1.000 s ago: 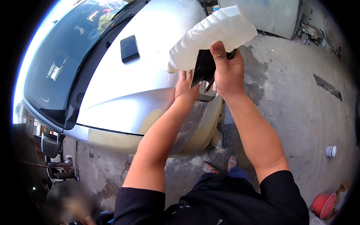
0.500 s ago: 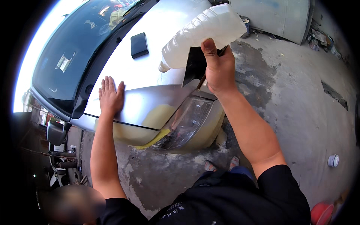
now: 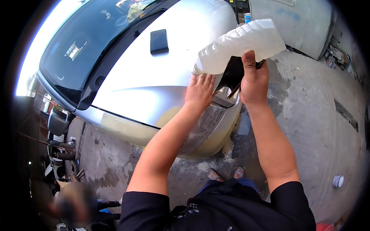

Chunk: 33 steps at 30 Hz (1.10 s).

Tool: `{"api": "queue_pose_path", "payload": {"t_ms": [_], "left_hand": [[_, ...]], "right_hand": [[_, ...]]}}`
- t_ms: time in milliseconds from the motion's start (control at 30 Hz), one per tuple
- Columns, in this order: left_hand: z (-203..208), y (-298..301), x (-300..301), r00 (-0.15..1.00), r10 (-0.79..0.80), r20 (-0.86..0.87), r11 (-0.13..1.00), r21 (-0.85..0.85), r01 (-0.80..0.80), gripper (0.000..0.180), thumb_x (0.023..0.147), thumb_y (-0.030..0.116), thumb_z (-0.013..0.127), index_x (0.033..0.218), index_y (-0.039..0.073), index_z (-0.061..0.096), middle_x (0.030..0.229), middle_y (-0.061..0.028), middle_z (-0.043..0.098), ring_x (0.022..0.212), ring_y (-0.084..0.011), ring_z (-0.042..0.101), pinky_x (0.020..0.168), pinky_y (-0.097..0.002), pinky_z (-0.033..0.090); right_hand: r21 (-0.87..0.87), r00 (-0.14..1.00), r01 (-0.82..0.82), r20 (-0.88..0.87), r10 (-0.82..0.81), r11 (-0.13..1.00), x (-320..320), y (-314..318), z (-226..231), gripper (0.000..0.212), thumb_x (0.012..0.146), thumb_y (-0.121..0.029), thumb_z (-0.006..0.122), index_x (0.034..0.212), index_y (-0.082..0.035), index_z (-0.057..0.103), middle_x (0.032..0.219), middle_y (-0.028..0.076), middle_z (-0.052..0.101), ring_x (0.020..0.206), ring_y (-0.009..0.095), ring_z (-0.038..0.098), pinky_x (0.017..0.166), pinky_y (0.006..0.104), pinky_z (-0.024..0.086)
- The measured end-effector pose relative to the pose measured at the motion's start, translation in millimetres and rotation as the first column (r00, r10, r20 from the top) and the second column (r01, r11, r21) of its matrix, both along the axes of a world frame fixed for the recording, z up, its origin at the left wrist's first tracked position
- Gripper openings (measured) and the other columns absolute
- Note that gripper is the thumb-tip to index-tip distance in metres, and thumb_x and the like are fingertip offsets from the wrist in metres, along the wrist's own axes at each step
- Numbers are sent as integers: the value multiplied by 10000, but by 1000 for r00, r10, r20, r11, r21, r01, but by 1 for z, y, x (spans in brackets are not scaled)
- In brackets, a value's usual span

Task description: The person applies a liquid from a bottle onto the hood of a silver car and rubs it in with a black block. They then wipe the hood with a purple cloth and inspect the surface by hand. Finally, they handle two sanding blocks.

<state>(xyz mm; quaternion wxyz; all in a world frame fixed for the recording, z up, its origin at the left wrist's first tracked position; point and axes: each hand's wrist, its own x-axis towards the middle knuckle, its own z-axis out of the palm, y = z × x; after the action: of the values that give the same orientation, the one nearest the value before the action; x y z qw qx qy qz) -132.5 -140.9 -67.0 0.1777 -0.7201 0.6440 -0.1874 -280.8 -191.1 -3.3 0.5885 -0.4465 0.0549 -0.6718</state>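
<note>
A translucent plastic bottle [image 3: 239, 44] is tilted over the car's silver hood [image 3: 142, 77], neck down and to the left. My right hand [image 3: 255, 86] is closed around it with the thumb up, and also holds a bent dark sheet [image 3: 232, 72] with brownish edges, perhaps sandpaper. My left hand [image 3: 199, 94] lies flat on the front of the hood, fingers stretched out, its fingertips by the bottle's neck. Whether liquid is flowing from the bottle cannot be made out. Below my left hand is the headlight [image 3: 204, 123], partly covered by my forearm.
A black box-like object [image 3: 159, 41] lies on the hood near the windshield [image 3: 88, 46]. Yellowish filler patches [image 3: 125, 126] mark the fender. A person [image 3: 77, 204] is at the lower left. A small white can [image 3: 338, 181] stands on the concrete floor [image 3: 308, 127].
My left hand has slid right across the hood to beside the bottle's neck. My right hand still holds the bottle and dark sheet. The view has shifted, and the person has moved in the picture.
</note>
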Motion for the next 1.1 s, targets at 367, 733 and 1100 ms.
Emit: {"api": "queue_pose_path", "payload": {"t_ms": [367,733,1100], "left_hand": [[108,167,227,763,600,-239,671,-368,-643,820,951,621,230,1486,2,175,1562,-162,148,1459,-283,82,1169,-410,81],[-1,63,-3,971,206,-118,966,-131,-221,720,980,451,319,1492,-5,101,1574,-177,32,1460,-308,-22,1179,-416,0],[104,180,184,719,607,-338,661,-287,-693,897,923,641,279,1483,-34,93,1570,-177,53,1462,-270,18,1180,-359,37]], "right_hand": [[-45,993,-115,35,116,992,24,11,15,431,923,-325,624,1217,-23,532,1171,16,577,1077,104,504,995,280,357],[6,994,-104,18,104,995,34,20,8,516,886,-351,671,1225,-2,501,1139,32,586,1040,112,519,951,256,382],[-20,984,-160,80,162,987,65,30,29,486,919,-336,620,1248,-3,492,1205,56,570,1115,150,512,1009,303,370]]}}
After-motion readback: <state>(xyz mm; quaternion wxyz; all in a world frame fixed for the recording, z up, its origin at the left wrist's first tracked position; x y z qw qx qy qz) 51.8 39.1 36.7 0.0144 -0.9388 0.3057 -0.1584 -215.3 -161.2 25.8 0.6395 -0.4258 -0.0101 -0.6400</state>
